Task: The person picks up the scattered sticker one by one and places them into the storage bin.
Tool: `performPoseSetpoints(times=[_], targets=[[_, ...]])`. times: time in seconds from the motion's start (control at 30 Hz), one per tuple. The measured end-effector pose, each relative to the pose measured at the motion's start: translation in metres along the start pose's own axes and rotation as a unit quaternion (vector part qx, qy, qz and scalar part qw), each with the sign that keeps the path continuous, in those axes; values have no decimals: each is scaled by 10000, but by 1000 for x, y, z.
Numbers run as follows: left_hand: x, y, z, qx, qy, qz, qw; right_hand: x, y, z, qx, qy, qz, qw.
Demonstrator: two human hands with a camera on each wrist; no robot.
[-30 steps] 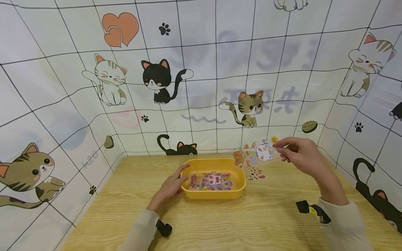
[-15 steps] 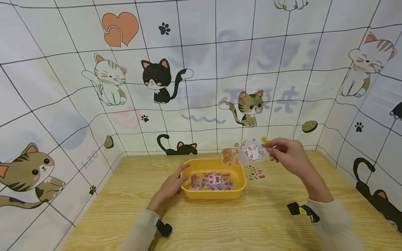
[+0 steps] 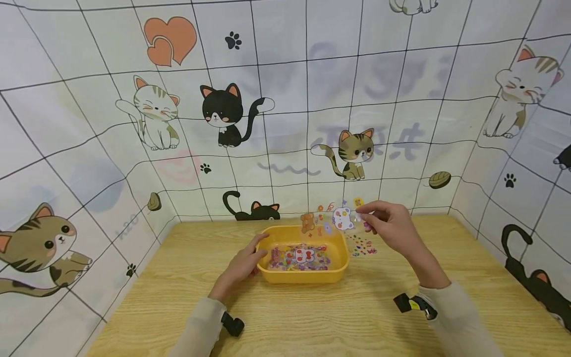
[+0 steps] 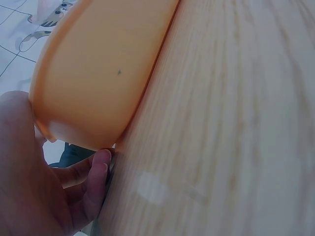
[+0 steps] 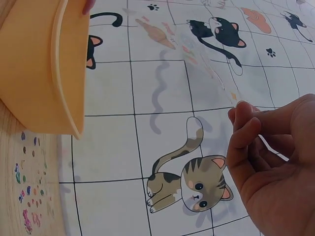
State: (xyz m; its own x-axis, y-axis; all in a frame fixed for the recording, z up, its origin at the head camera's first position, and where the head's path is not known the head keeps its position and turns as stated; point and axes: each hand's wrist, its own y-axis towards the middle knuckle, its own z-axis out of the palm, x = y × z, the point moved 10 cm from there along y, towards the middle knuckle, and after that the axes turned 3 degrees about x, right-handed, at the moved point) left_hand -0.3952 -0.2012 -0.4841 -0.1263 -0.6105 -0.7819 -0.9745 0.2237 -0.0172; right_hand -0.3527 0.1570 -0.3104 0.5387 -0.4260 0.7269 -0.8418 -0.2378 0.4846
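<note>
My right hand (image 3: pixel 389 225) pinches the edge of a clear sticker sheet (image 3: pixel 342 218) printed with a white bear, a brown bear and small shapes. The sheet hangs in the air over the back right of a yellow plastic basin (image 3: pixel 303 277). In the right wrist view thumb and fingertips meet on the nearly edge-on sheet (image 5: pixel 157 34). My left hand (image 3: pixel 243 263) grips the basin's left end, the thumb at the rim and curled fingertips (image 4: pixel 102 156) low against the outside. Inside the basin lies another colourful sticker sheet (image 3: pixel 305 256) with a white rabbit.
A sheet of tiny coloured stickers (image 3: pixel 363 246) lies on the wooden table (image 3: pixel 312 317), just right of the basin. A white cloth wall (image 3: pixel 285 124) with a grid and cat drawings encloses the back and both sides of the table.
My right hand has moved left with the sticker sheet, from right of the basin to over its back right part. The left hand and basin have stayed put.
</note>
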Motion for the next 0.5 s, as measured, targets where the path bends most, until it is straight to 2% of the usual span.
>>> performPoseSetpoints(times=[0.23, 0.5], targets=[[0, 0, 1, -17, -13, -10, 10000, -2, -1, -3, -198, 102, -4, 9998], [3, 3, 4, -4, -17, -31, 10000, -7, -4, -4, -300, 535, 359, 9975]])
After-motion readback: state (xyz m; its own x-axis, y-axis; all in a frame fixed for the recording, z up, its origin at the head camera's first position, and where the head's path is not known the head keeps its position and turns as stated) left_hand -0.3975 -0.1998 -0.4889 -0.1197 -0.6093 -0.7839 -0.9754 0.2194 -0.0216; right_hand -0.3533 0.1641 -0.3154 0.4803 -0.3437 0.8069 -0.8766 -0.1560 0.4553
